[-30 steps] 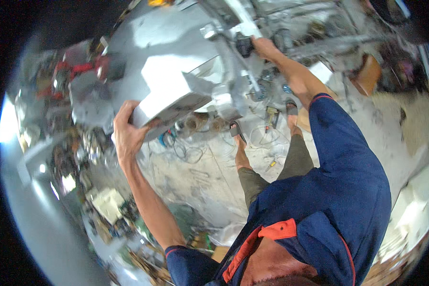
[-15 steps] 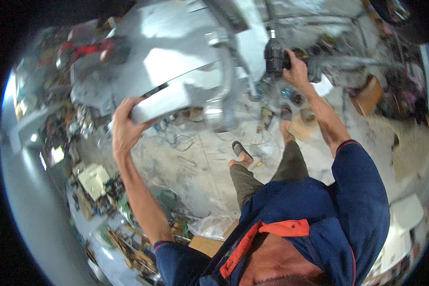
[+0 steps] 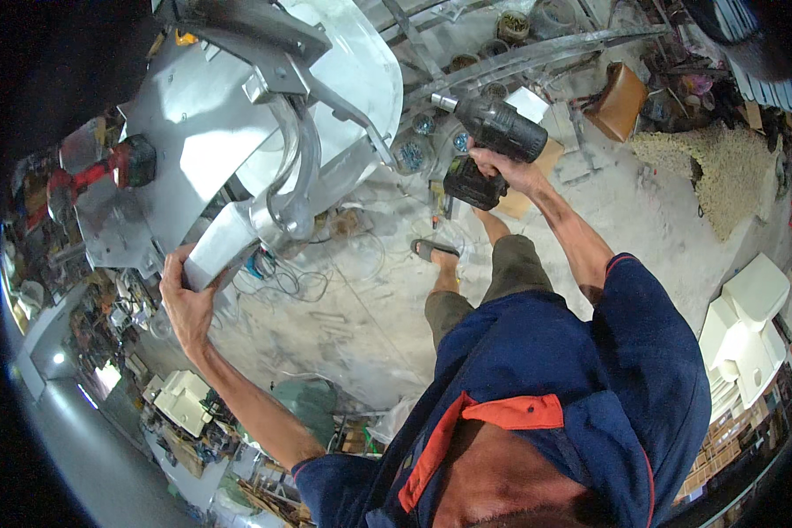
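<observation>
In my right hand (image 3: 509, 172) is a black cordless impact wrench (image 3: 506, 128), its silver socket pointing to the upper left. My fingers wrap around its handle, just above the battery. Off to the left, my left hand (image 3: 187, 295) grips the end of a pale metal box-shaped bar (image 3: 223, 246). The bar joins a curved metal bracket (image 3: 295, 167) on a large silver metal panel (image 3: 167, 150). The fingertips behind the bar are partly hidden. Between the socket and the bracket there is a wide gap.
A red-and-black power tool (image 3: 106, 172) rests on the panel's left side. Tubs of small fasteners (image 3: 414, 154) stand on the floor beyond my feet. A brown box-like piece (image 3: 616, 101) and a cream fuzzy mat (image 3: 713, 172) lie to the right. Cables (image 3: 282, 273) trail below the bar.
The view has swung, so the panel and bracket sit further left. My right hand has come nearer my body, and the impact wrench now tilts to the left. My left hand keeps its hold on the bar.
</observation>
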{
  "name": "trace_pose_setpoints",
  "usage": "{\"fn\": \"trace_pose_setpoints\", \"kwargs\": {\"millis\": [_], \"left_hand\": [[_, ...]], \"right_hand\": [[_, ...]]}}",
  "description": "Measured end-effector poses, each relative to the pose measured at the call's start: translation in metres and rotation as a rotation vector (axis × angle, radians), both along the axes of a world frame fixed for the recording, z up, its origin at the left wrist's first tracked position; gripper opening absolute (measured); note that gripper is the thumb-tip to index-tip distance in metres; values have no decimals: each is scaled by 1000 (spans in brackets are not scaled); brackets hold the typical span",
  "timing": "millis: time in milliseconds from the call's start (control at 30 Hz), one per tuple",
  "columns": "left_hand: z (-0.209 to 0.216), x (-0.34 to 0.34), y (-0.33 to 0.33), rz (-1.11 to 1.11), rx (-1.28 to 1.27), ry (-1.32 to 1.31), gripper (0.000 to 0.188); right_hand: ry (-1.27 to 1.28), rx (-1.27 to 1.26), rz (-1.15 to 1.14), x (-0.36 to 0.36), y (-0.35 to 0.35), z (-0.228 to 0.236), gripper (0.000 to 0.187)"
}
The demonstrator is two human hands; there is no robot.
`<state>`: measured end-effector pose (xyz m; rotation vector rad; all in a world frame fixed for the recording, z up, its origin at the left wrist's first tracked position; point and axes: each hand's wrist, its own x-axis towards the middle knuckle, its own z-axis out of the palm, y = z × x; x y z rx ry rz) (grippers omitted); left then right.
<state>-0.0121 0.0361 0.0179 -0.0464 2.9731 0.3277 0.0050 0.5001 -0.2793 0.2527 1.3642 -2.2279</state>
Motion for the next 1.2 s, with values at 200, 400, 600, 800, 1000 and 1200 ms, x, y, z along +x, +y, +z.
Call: {"fn": "trace_pose_setpoints", "kwargs": {"millis": [200,400,600,800,1000,1200], "left_hand": [[0,7,2,13,6,-9,52],[-1,13,8,48,29,-17,53],[-2,18,11,56,12,21,48],[-2,19,10,39,34,-11,53],[-1,17,12,52,41,-4,49],[0,17,16,69,57,-10,44]], "right_hand": [[108,-10,-25,9,-10,0,17],[75,108,51,8,-11,-6,21],[23,64,42,4,-15,-14,29],[18,169,50,-3,-22,-24,28],[-249,-44,164,-21,-29,-52,26],[-331,-137,377,-36,-43,-95,32]]}}
